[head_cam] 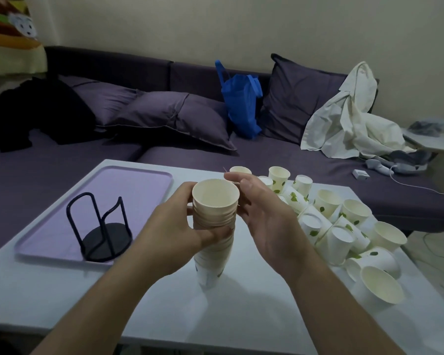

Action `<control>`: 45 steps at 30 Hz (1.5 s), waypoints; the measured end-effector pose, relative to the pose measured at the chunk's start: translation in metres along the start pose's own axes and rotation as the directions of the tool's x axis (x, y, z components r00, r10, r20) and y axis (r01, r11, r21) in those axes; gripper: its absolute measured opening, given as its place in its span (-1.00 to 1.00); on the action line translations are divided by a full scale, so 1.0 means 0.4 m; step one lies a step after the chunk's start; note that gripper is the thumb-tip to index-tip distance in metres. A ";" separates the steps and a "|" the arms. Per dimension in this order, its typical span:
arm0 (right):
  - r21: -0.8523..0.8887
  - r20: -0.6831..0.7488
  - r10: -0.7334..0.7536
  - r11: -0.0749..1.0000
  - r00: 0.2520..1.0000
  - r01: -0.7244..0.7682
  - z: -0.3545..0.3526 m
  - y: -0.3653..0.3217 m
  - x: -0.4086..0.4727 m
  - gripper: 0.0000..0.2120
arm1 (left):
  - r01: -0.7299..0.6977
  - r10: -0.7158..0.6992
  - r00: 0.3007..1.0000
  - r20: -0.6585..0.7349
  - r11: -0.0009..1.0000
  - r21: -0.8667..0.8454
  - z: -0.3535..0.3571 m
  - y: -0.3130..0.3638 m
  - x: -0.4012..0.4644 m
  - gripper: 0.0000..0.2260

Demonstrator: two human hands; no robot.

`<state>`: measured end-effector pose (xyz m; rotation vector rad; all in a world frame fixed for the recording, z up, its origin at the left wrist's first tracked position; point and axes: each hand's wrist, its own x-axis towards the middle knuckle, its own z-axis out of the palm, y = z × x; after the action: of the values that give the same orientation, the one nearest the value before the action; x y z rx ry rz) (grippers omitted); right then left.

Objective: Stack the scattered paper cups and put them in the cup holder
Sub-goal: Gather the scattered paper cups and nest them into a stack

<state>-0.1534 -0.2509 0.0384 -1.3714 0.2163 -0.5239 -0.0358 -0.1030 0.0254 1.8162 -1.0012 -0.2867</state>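
1. A tall stack of nested paper cups (214, 226) is stood on the white bench (36, 290), near its front middle, mouth up.
2. The left hand (174, 226) is wrapped around the stack's upper part from the left; its grip is closed on the stack, thumb at the front.
3. The right hand (264, 219) is held just to the right of the stack, fingers spread and loosely curved. Its grip is open; fingertips are close to the top cup's rim, contact cannot be told.
4. The black wire cup holder (101, 231) is seen left of the stack, standing upright on a purple tray (108, 190), near the tray's front edge. No cups are in it.
5. Loose cups (338, 221) with green leaf print are piled right of the stack, some upright, some tipped on their sides, some upside down.
6. A dark purple sofa (164, 155) is seen behind the stack, past the bench, with a blue bag (241, 103) on it.
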 end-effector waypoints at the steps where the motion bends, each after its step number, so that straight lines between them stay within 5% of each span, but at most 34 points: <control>1: 0.020 -0.015 0.001 1.000 1.000 -0.001 -0.009 0.005 0.004 -0.55 | -0.003 0.003 1.000 -0.004 1.000 -0.002 0.010 0.000 0.004 -0.44; 4: 0.031 -0.146 0.046 0.999 0.988 -0.042 -0.047 0.033 0.026 -0.57 | 0.011 -0.011 0.999 0.050 1.000 -0.007 0.018 0.000 0.018 -0.37; 6: -0.240 -0.329 0.020 0.965 0.944 -0.104 -0.081 0.052 0.041 -0.71 | 0.049 -0.040 0.991 0.128 0.997 -0.060 0.002 -0.004 0.021 -0.25; 7: -0.455 -0.414 -0.045 0.875 0.909 -0.164 -0.103 0.058 0.044 -0.78 | 0.068 -0.051 0.986 0.158 0.993 -0.101 -0.010 -0.010 0.022 -0.21; 9: -0.800 -0.465 -0.227 0.521 0.856 -0.296 -0.149 0.070 0.043 -0.67 | 0.088 -0.057 0.985 0.165 0.979 -0.184 -0.032 -0.022 0.020 -0.14; 12: -0.881 -0.451 -0.369 0.041 0.813 -0.470 -0.217 0.079 0.043 -0.59 | 0.065 -0.056 0.998 0.039 0.947 -0.315 -0.043 -0.033 0.015 -0.07; 18: -0.781 -0.573 -0.214 -0.150 0.792 -0.606 -0.285 0.122 0.028 -0.64 | -0.005 -0.070 0.984 -0.163 0.908 -0.419 -0.033 -0.018 0.004 -0.55; 24: -0.821 -0.542 -0.197 -0.083 0.817 -0.564 -0.273 0.094 0.001 -0.79 | 0.021 -0.112 0.952 -0.286 0.953 -0.303 -0.008 -0.009 -0.032 -0.77; 29: -0.781 -0.585 -0.085 0.328 0.806 -0.532 -0.213 -0.008 -0.051 -0.66 | -0.145 0.126 0.895 -0.427 0.989 -0.012 -0.029 0.009 -0.105 -0.83; 32: -0.705 -0.481 0.146 0.522 0.865 -0.480 -0.174 -0.049 -0.099 -0.68 | -0.268 0.287 0.918 -0.274 0.958 0.106 -0.002 0.038 -0.170 -0.84; 36: -0.551 -0.160 0.437 0.705 0.885 -0.448 -0.124 -0.058 -0.174 -0.69 | -0.214 0.182 0.976 0.124 0.917 0.338 0.091 0.048 -0.235 -0.38; 39: -0.532 -0.086 0.511 0.703 0.855 -0.473 -0.088 -0.058 -0.212 -0.67 | -0.149 0.079 0.979 0.187 0.905 0.398 0.158 0.048 -0.269 -0.25; 42: -0.512 -0.185 0.486 0.694 0.854 -0.506 -0.111 -0.059 -0.225 -0.69 | -0.069 0.037 0.993 0.110 0.950 0.306 0.173 0.046 -0.269 -0.33; 45: -0.749 -0.488 0.201 0.403 0.849 -0.526 -0.210 -0.064 -0.239 -0.74 | 0.020 -0.054 0.991 0.123 0.965 0.263 0.174 0.057 -0.264 -0.39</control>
<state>-0.2792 -0.2817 0.0318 -2.1468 1.1976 -0.2225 -0.1546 -0.0738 -0.0129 2.0777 -1.1397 -0.3103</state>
